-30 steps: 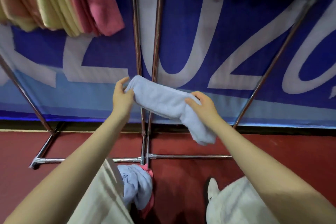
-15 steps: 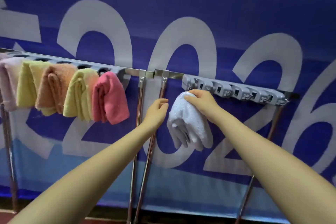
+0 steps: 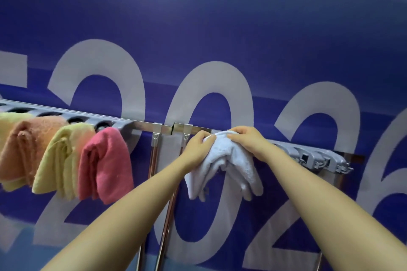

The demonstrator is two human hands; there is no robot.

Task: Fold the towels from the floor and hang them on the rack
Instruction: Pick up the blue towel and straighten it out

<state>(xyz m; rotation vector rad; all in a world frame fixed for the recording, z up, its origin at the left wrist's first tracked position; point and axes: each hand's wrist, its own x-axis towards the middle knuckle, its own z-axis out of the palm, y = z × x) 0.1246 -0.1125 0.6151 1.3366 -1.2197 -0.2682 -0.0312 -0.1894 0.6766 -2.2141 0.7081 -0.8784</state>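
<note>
Both hands grip pale blue towel (image 3: 222,167) at top, against rack (image 3: 312,157): L hand (image 3: 197,146) fingers curled on left fold, R hand (image 3: 246,139) fingers pinch top edge; towel hangs below

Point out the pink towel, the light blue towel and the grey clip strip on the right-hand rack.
pink towel (image 3: 105,165): head view, middle of its hanging fold.
light blue towel (image 3: 229,160): head view, bunched middle below both hands.
grey clip strip (image 3: 319,159): head view, a clip right of the hands.
</note>
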